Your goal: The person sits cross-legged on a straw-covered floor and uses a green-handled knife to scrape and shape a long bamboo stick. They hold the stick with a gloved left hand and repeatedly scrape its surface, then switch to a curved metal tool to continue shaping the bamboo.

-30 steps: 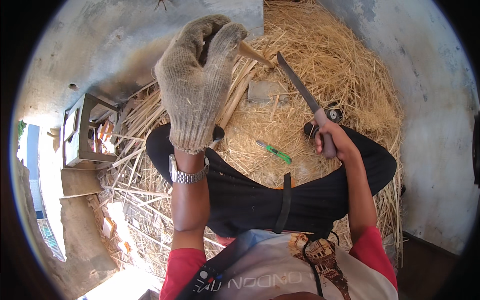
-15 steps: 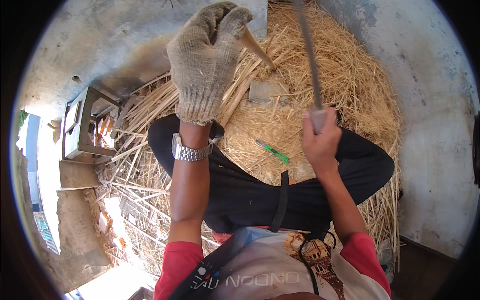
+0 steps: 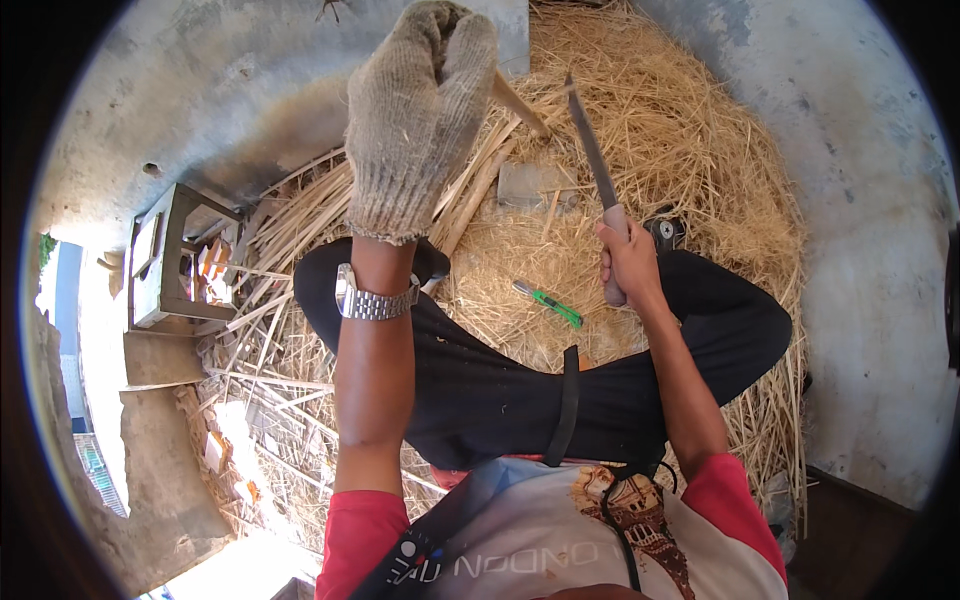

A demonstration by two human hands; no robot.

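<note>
My left hand (image 3: pixel 415 125), in a thick grey knitted glove, is wrapped round a pale wooden stick (image 3: pixel 520 105), which slants down from it to the ground near a flat grey block (image 3: pixel 538 187). Out to the right, my right hand (image 3: pixel 628 262), bare, grips the handle of a long knife (image 3: pixel 592 150). Its narrow dark blade points up and away, apart from the stick. On the ground between my folded legs lies a green box cutter (image 3: pixel 549 302).
Fine shavings (image 3: pixel 690 130) heap up at the far right. Long split strips (image 3: pixel 300 220) are piled at the left beside a wooden box frame (image 3: pixel 180 260). A grey wall (image 3: pixel 870 250) rises on the right. Something round and dark (image 3: pixel 665 228) sits by my right knee.
The knife has swung down and to the left, and its whole blade now shows. My left hand has shifted slightly, still holding the stick.
</note>
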